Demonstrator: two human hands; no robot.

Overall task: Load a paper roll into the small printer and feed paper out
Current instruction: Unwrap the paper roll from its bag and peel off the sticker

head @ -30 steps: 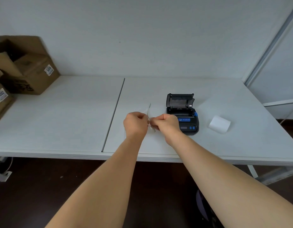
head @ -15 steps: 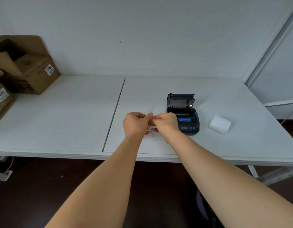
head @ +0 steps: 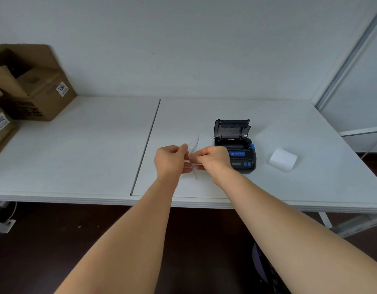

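Both my left hand [head: 171,159] and right hand [head: 213,159] pinched a thin clear wrapper [head: 194,145], apparently stripping packaging; printer [head: 234,145] lid stood open, bay apparently empty. Next: discard wrapper; fetch paper roll [head: 283,159] lying right.

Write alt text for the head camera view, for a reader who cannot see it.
Two bare hands, left hand and right hand, pinch a thin clear wrapper between them above a white table. Just right of them sits a small black printer with its lid open, and a white paper roll lies farther right. Cardboard boxes stand at the far left.
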